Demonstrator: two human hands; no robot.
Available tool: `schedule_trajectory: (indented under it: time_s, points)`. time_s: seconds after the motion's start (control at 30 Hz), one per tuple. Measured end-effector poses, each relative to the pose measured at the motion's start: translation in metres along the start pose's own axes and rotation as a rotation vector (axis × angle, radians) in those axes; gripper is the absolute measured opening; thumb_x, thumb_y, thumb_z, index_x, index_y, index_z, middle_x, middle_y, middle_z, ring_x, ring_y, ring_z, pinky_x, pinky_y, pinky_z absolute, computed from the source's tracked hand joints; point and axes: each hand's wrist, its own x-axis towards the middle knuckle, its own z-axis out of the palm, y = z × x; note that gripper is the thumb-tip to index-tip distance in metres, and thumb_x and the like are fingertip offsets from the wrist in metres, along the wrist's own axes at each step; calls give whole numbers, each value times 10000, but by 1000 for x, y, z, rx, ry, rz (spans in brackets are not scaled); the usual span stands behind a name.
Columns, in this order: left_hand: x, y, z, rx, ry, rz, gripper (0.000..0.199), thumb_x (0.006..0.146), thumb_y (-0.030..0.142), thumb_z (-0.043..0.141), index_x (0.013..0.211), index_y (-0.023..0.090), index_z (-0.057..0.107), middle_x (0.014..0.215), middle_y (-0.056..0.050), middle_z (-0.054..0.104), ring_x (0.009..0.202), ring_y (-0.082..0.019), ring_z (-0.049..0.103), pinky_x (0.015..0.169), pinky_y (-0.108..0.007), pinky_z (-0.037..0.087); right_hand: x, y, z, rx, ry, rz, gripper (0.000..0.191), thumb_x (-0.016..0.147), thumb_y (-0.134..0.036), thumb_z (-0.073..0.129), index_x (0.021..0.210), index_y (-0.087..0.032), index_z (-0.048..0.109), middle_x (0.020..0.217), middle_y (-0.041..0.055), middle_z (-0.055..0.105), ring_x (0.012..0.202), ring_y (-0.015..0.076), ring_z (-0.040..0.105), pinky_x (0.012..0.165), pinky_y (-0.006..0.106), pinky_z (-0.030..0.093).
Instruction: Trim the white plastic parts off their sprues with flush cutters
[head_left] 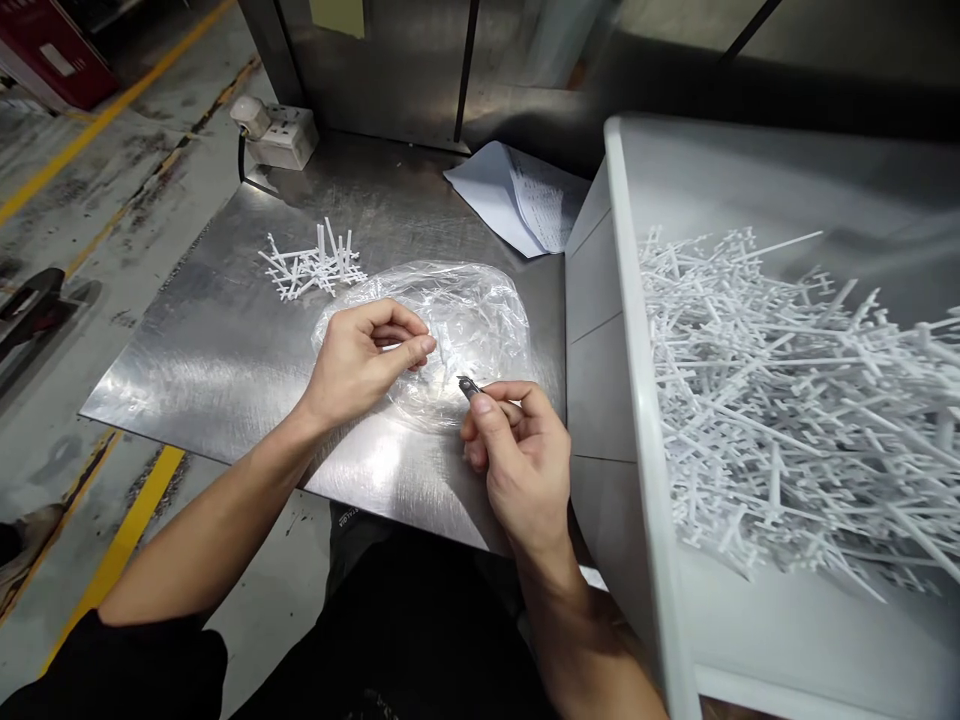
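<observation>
My left hand [371,355] is closed in a pinch above a clear plastic bag [487,300]. Whatever sits between its thumb and forefinger is too small to make out; a tiny pale bit shows at the fingertips. In my right hand [517,440] is a small dark metal tool [468,387] with a pointed tip and a round pivot-like spot, its rear end hidden by the fingers. The tool's tip points up and left towards my left fingertips, a short gap apart. Beneath both hands the bag lies crumpled on the metal table [225,350], small bits inside or on it.
Thin white branched plastic pieces form a small pile [315,265] at the table's back left. A large white bin [626,300] on the right holds a heap of similar pieces [795,420]. Folded paper [525,195] and a power socket block [285,138] are at the back.
</observation>
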Motion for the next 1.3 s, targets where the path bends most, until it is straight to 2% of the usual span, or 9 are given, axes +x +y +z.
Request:
schedule_trajectory:
  time_s: [0.1, 0.2, 0.37, 0.53, 0.67, 0.93, 1.13, 1.3]
  points:
    - [-1, -3, 0, -145, -11, -67, 371, 690, 151, 1049, 980, 170, 819, 759, -4, 824, 663, -123, 782, 666, -151, 654, 2, -1, 2, 55, 4, 0, 246, 979, -395, 816, 968, -216, 648, 654, -52, 662, 475, 77, 500, 460, 193, 426]
    - [-3, -5, -1, -286, -85, -118, 490, 700, 128, 1046, 1141, 208, 850, 800, -6, 846, 687, -130, 805, 703, -164, 678, 5, -2, 4, 93, 2, 0, 245, 978, -390, 819, 968, -215, 649, 641, -52, 667, 467, 76, 506, 447, 180, 429]
    - [-8, -7, -3, -426, -138, -137, 507, 708, 108, 1039, 1162, 279, 889, 875, -13, 871, 784, -122, 836, 766, -129, 671, 3, -5, 5, 69, -22, -67, 186, 989, -346, 800, 982, -216, 667, 646, -55, 669, 470, 73, 513, 465, 179, 444]
    - [-11, -6, -3, -404, -121, -89, 484, 721, 130, 1036, 1146, 315, 896, 872, -12, 871, 791, -131, 840, 754, -139, 674, -1, -9, 3, -10, -3, -178, 109, 980, -265, 789, 1013, -222, 694, 685, -54, 681, 512, 78, 553, 517, 200, 470]
    - [-12, -1, -1, -364, -94, 3, 504, 697, 94, 1034, 1129, 316, 900, 861, -11, 871, 770, -134, 837, 731, -139, 674, 0, -11, 4, -43, -50, -192, 102, 974, -254, 787, 1015, -229, 697, 699, -54, 681, 525, 87, 564, 488, 207, 449]
    - [-14, 1, 0, -303, -81, 100, 474, 731, 75, 1000, 1145, 283, 898, 867, -27, 871, 756, -150, 831, 710, -166, 688, -2, -8, 3, -165, -31, -265, 95, 989, -247, 769, 1043, -237, 690, 728, -54, 690, 543, 94, 577, 495, 226, 465]
    - [-14, 1, -2, -303, -112, 65, 494, 723, 62, 998, 1150, 287, 894, 872, -21, 871, 758, -151, 830, 697, -169, 687, -3, -3, -1, -245, -50, -344, 110, 1010, -214, 763, 1078, -240, 680, 775, -51, 702, 633, 108, 664, 578, 236, 530]
    - [-14, -1, -6, -305, -145, -25, 474, 716, 143, 1031, 1152, 253, 883, 844, -35, 862, 718, -162, 817, 664, -187, 681, -5, -1, -4, -280, -57, -365, 95, 1031, -202, 745, 1090, -238, 679, 809, -44, 706, 675, 113, 687, 604, 244, 536]
